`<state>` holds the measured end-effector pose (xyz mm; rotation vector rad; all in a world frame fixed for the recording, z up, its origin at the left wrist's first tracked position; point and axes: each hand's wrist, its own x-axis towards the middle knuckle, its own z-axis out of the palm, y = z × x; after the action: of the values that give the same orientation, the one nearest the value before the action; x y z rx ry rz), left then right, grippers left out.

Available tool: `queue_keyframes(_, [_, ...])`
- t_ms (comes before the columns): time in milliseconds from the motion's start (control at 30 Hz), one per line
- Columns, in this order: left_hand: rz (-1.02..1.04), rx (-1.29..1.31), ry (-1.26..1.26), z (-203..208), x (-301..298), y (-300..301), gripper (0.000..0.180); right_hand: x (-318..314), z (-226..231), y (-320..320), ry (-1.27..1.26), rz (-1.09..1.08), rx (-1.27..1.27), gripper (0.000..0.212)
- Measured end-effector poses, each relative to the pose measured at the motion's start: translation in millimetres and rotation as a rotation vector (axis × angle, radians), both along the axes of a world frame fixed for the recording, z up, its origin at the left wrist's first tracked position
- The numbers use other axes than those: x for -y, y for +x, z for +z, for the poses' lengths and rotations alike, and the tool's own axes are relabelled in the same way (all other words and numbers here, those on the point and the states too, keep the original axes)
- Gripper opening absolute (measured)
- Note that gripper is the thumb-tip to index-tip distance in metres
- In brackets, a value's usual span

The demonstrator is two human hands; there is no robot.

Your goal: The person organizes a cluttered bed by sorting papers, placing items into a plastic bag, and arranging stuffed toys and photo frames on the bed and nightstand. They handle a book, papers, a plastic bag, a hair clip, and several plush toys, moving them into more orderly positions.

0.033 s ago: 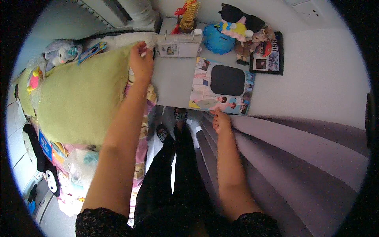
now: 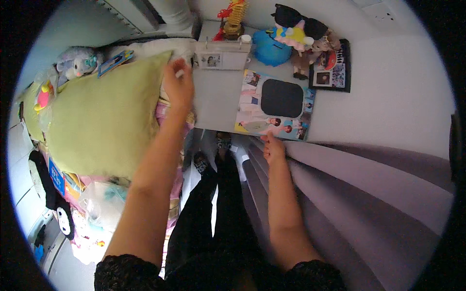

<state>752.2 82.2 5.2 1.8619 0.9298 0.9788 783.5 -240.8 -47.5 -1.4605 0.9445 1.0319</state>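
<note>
My left hand (image 2: 178, 89) is raised beside the corner of a green pillow (image 2: 104, 111), over the gap between bed and white tabletop (image 2: 213, 104). Its fingers are bent together around a small whitish thing (image 2: 179, 73), too small to name. My right hand (image 2: 274, 149) is at the front edge of the table, its fingers curled in. The fingertips meet the lower edge of a picture mat (image 2: 252, 112) printed with people, and whatever they grip is hidden. On the mat lies a dark rounded pad (image 2: 282, 98).
At the table's back stand a clear photo holder (image 2: 223, 59), a golden pagoda ornament (image 2: 235, 22), a blue round object (image 2: 272, 48), dolls (image 2: 295, 35) and a black frame (image 2: 340, 68). A purple-grey curtain (image 2: 369, 179) hangs at right. A plush toy (image 2: 77, 63) sits behind the pillow.
My left hand has shifted slightly nearer and to the right, away from the pillow's corner. The right hand has stayed at the mat's edge. The view has shifted a little.
</note>
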Motion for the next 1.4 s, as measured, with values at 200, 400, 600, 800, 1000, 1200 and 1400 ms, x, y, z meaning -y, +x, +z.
queue_keyframes(200, [-0.354,-0.398,-0.439,-68.5,159.1,-119.3,0.016,8.2,1.7,-34.8,0.103,-0.188,0.044,0.038])
queue_keyframes(400, [-0.561,-0.587,-0.173,-105.9,165.9,-107.7,0.023,1.7,-6.2,-58.2,0.207,-0.237,0.009,0.029])
queue_keyframes(600, [-0.797,-0.985,-0.150,-142.9,165.6,-116.8,0.042,-2.1,-24.6,-81.3,0.207,-0.307,-0.011,0.021])
queue_keyframes(800, [-1.029,-1.322,-0.038,-198.3,155.1,-111.7,0.067,5.0,-69.2,-86.3,0.277,-0.418,-0.039,0.020])
queue_keyframes(1000, [-0.781,-1.139,-0.150,-206.3,153.1,-121.8,0.074,-11.8,-65.3,-86.9,0.379,-0.430,-0.006,0.020])
queue_keyframes(1200, [-0.264,0.168,-1.652,-148.6,157.7,-112.5,0.055,-18.6,-47.3,-80.9,0.489,-0.461,0.046,0.020])
queue_keyframes(1400, [0.001,0.162,-1.664,-120.8,156.0,-86.1,0.049,-37.7,-16.7,-55.6,0.499,-0.354,0.096,0.020])
